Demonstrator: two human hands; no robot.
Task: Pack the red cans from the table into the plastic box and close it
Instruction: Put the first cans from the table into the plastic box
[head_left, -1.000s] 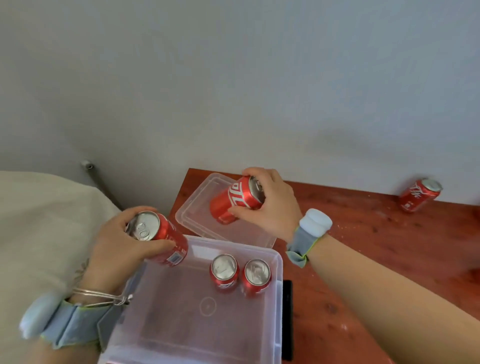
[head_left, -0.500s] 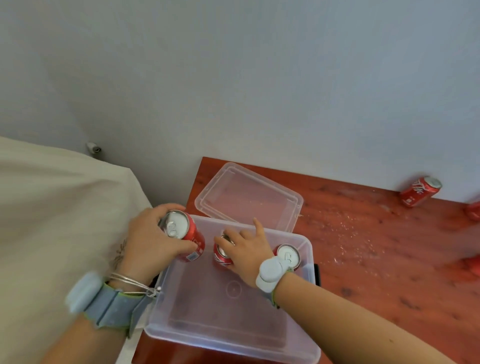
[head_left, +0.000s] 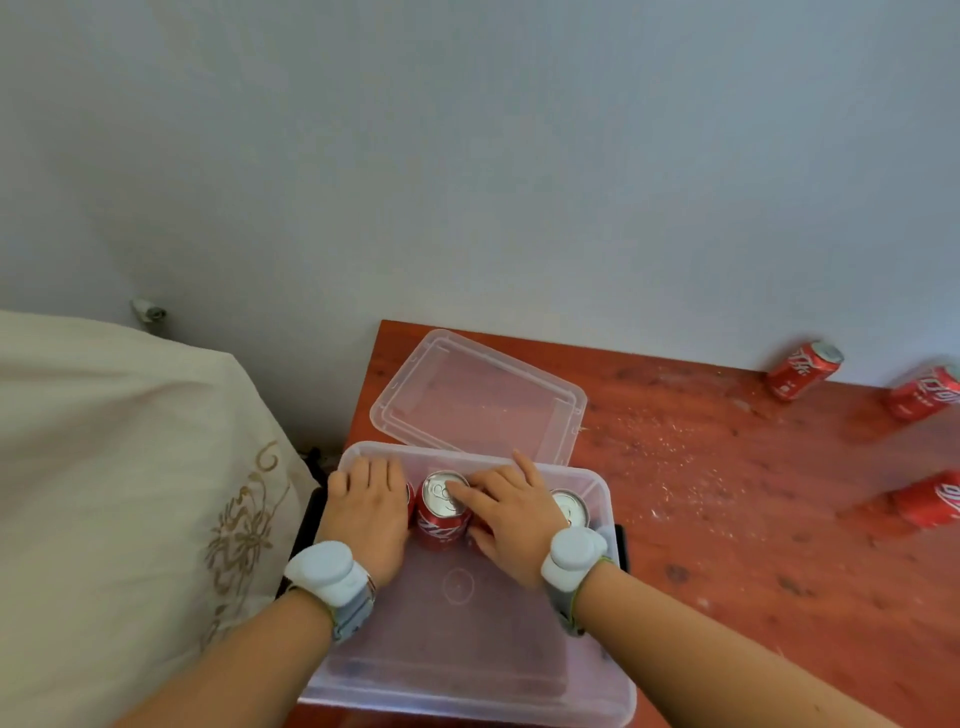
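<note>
The red wooden bench (head_left: 727, 493) carries my clear plastic box (head_left: 467, 649), with its lid (head_left: 478, 395) lying flat just behind it. My left hand (head_left: 366, 519) lies over a can at the box's far left corner, fingers pressed together; whether they grip it I cannot tell. My right hand (head_left: 511, 525) rests among upright cans, fingers spread, touching the middle can (head_left: 441, 506). Three more cans (head_left: 802, 370) lie on the bench at right.
</note>
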